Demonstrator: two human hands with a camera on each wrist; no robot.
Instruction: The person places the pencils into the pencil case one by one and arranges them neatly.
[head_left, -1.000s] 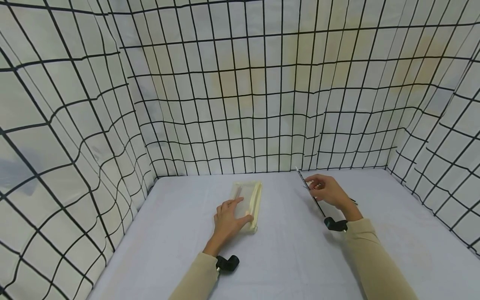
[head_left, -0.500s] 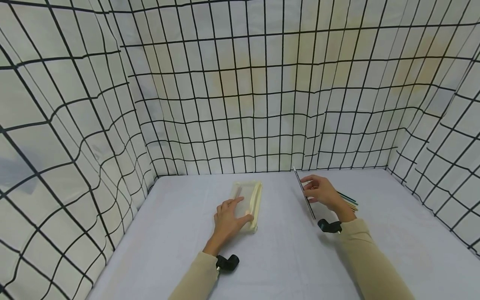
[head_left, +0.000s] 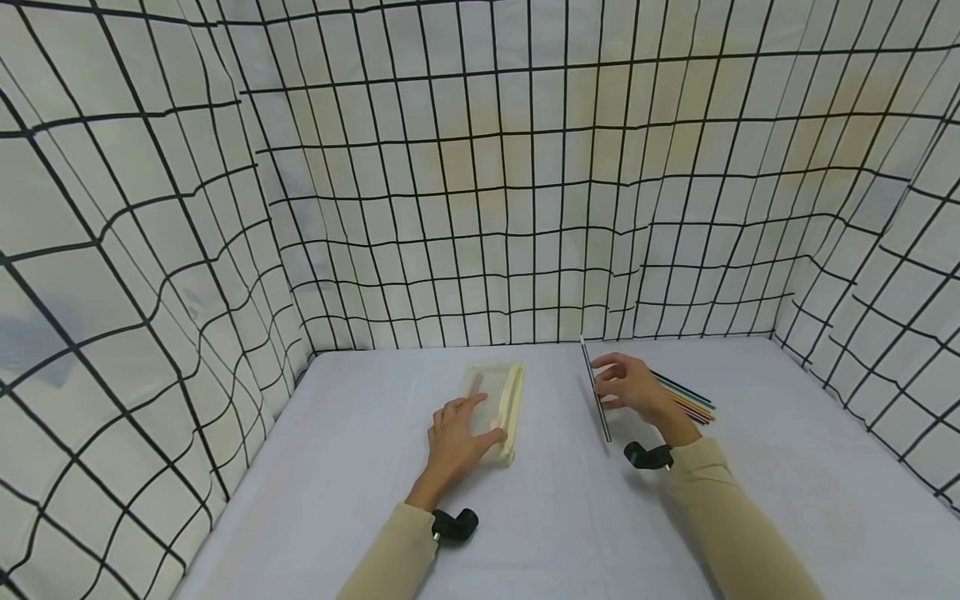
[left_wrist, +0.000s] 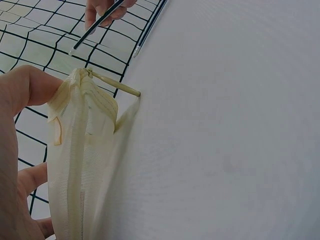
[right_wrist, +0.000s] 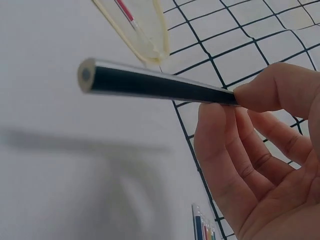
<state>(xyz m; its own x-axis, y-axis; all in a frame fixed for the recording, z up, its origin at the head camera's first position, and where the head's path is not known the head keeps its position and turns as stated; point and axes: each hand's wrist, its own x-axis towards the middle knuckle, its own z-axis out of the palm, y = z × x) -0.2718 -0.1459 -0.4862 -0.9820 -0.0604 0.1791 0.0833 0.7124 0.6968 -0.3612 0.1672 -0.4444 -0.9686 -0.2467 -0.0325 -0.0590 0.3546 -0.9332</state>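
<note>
A pale yellow mesh zip pouch [head_left: 512, 400] lies in the middle of the table, with my left hand [head_left: 453, 437] holding it, thumb at the zipper side and fingers over the mesh. In the left wrist view, the zipper and a short pull tab [left_wrist: 117, 84] face the camera. My right hand [head_left: 636, 390] pinches a dark pencil [right_wrist: 160, 86] between thumb and fingertips, above the table to the pouch's right. The pencil's flat end points at the right wrist camera. Through the mesh a red pencil [right_wrist: 125, 10] shows inside the pouch.
Several coloured pencils [head_left: 688, 402] lie side by side on the white table [head_left: 555, 517], behind and right of my right hand. Black grid netting [head_left: 525, 208] over white cloth rises at the back and both sides. A black camera sits on each wrist.
My right hand has moved left toward the pouch with the pencil, uncovering the coloured pencils behind it. The left hand and pouch have stayed in place.
</note>
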